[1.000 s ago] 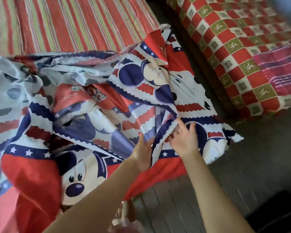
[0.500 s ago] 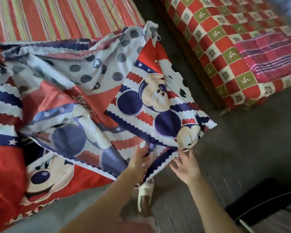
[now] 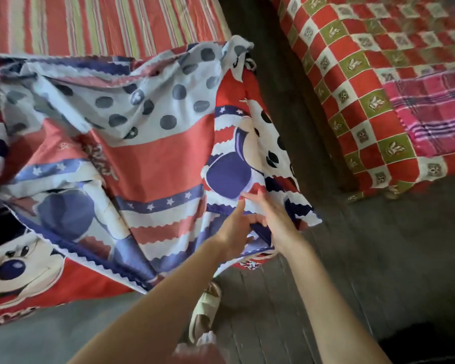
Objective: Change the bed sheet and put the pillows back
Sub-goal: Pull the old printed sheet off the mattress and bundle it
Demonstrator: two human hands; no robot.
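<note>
A crumpled bed sheet (image 3: 153, 156), printed with cartoon mice, stars and dots in red, blue and white, lies over the edge of a bed with a red and green striped mattress (image 3: 103, 22). Its lower part hangs toward the floor. My left hand (image 3: 234, 232) grips a blue fold at the sheet's near right corner, thumb raised. Right beside it, my right hand (image 3: 276, 222) lies with straight fingers on the same corner. No pillows are in view.
A second bed with a red, green and white checked cover (image 3: 365, 82) stands at the right, with a pink plaid cloth (image 3: 436, 109) on it. A dark gap (image 3: 279, 88) separates the beds. My sandalled foot (image 3: 205, 308) stands on the plank floor (image 3: 273, 311). A dark mat (image 3: 426, 342) lies bottom right.
The sheet's right corner has folded in and shifted left. My hands have come together at that corner, the left taking hold of the blue fold and the right reaching onto the cloth.
</note>
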